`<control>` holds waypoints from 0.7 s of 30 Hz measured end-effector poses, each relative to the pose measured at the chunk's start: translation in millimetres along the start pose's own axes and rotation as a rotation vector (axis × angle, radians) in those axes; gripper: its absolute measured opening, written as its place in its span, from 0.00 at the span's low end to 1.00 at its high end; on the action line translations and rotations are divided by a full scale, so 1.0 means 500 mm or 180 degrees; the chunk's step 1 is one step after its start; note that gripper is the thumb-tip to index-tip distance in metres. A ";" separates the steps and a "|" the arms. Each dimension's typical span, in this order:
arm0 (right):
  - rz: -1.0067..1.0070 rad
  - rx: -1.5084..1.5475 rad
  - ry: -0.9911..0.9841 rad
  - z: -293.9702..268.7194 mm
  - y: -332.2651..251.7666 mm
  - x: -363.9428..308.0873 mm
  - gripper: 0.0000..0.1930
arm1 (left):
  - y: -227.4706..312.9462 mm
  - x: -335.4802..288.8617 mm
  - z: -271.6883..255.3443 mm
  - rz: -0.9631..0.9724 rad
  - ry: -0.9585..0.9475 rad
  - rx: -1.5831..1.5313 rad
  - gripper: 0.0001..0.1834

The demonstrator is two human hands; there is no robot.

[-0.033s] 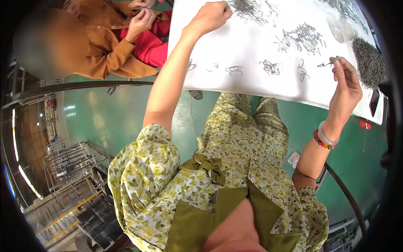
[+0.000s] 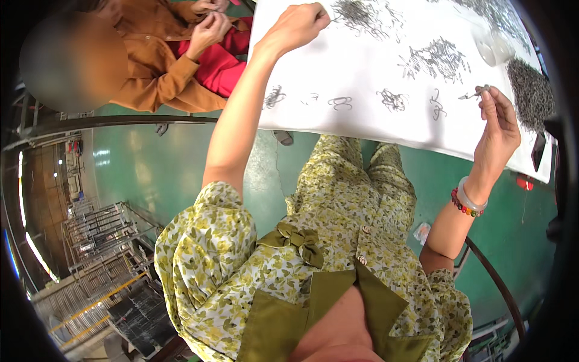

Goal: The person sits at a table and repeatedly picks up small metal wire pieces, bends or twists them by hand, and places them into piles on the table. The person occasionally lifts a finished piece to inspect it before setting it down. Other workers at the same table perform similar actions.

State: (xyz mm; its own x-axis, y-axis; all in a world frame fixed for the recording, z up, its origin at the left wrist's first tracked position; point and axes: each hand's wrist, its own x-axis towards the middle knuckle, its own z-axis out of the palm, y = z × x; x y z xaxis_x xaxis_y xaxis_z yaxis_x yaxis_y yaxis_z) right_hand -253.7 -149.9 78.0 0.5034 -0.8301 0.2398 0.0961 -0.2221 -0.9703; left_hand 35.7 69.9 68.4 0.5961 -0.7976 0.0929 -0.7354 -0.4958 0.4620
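Observation:
My left hand [image 2: 301,25] is above the white table top [image 2: 338,66], fingers pinched together beside a pile of thin dark wire hooks [image 2: 357,17]. A thin dark line shows at its fingertips, but I cannot tell whether it is held. At the right, thumb and forefinger of my right hand [image 2: 499,120] pinch a small grey metal piece [image 2: 473,95] with a pointed end toward the left. Between the hands lie a heap of short metal pieces [image 2: 437,59], a small cluster of wire loops [image 2: 393,100], a few bent wires [image 2: 436,105] and a pair of loops [image 2: 341,103].
A clear plastic container [image 2: 496,49] stands at the back right, near a dense dark heap of small metal parts [image 2: 531,93]. Another small wire cluster [image 2: 274,98] lies at the table's left edge. A person in a brown jacket [image 2: 151,66] sits at the left, hands together.
My left hand has drawn slightly left, away from the hook pile. The right hand keeps its pinch, and the metal piece has turned a little. The whole view has shifted slightly.

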 end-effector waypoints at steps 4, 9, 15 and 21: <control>-0.0105 0.0143 0.0101 0.011 0.004 0.009 0.11 | -0.021 -0.090 -0.062 0.0016 -0.0460 -0.0301 0.11; -0.0203 0.0169 -0.0107 0.016 -0.005 -0.002 0.10 | -0.071 -0.186 -0.017 -0.0420 -0.1000 -0.0250 0.10; -0.0396 0.0122 -0.0179 -0.029 -0.005 0.001 0.10 | -0.112 -0.251 -0.079 -0.1125 -0.0635 -0.0449 0.14; -0.0347 0.0513 -0.0060 -0.032 -0.011 -0.001 0.08 | -0.180 -0.276 0.004 -0.1186 -0.0848 -0.0155 0.15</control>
State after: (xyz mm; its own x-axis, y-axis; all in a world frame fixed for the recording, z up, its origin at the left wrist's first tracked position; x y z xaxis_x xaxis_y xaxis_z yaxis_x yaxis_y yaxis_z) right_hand -268.3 -156.7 84.0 0.4983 -0.7955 0.3447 0.2865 -0.2242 -0.9315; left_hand 19.0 224.1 12.2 0.7087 -0.6316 -0.3145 -0.4667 -0.7539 0.4624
